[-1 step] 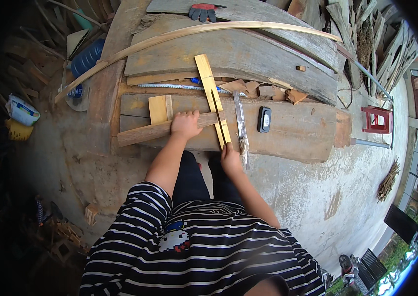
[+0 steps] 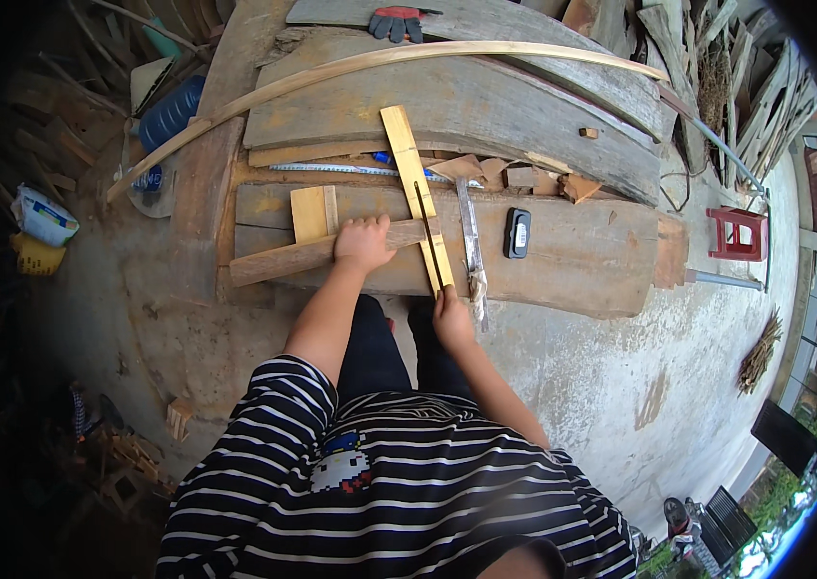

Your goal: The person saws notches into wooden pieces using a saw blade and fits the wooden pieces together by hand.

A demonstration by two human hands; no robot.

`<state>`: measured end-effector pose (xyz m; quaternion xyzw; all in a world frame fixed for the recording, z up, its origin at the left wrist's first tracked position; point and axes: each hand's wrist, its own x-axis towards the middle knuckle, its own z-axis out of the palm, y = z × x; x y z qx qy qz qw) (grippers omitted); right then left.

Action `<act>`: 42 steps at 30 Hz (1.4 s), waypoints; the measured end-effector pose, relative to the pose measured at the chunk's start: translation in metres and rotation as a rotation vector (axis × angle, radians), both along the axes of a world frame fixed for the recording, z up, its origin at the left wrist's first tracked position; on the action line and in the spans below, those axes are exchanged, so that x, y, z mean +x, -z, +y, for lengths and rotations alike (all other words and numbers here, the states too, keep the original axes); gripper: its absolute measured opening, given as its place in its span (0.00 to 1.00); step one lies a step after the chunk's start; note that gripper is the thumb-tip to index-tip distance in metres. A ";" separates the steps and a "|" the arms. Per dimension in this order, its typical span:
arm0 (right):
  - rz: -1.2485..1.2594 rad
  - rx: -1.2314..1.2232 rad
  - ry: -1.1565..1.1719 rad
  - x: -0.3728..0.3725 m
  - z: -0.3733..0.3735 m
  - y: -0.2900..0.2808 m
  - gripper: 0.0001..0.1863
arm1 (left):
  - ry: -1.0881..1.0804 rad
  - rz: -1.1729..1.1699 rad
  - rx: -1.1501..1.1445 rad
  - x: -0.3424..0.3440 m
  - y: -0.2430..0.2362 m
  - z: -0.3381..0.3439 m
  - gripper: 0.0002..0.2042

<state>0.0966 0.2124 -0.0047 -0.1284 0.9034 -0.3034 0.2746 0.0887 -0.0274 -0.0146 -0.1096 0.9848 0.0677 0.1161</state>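
Observation:
My left hand (image 2: 364,242) is closed over a brown wooden plank (image 2: 283,260), pressing it against the bench. The plank's right end meets a yellow wooden board (image 2: 397,132) that lies crosswise, with its near end toward me. Along that board runs a thin dark blade-like strip (image 2: 420,203), passing by the plank's end. My right hand (image 2: 451,316) is closed at the strip's near end, by the board's near edge; its exact grip is partly hidden. A short yellow wood piece (image 2: 309,214) sits behind the plank, left of my left hand.
Right of the board lie a metal bar (image 2: 471,230) and a black box-shaped device (image 2: 517,234). A tape measure strip (image 2: 331,169) lies in the bench gap. Beyond are a long curved wood strip (image 2: 331,73) and a glove (image 2: 396,24). A red stool (image 2: 738,234) stands right.
My right hand and the dark strip have shifted slightly toward me. My left hand, the plank and the yellow board look unmoved.

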 end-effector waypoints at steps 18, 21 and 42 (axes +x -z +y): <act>-0.055 -0.115 0.067 -0.034 -0.044 -0.011 0.13 | 0.007 0.009 -0.027 0.002 0.001 0.001 0.25; -0.067 -0.063 0.057 -0.023 -0.028 -0.014 0.12 | 0.003 0.029 -0.023 0.002 0.003 0.001 0.25; -0.065 -0.033 0.044 0.011 0.007 0.016 0.09 | -0.015 0.027 0.019 0.002 0.003 0.000 0.24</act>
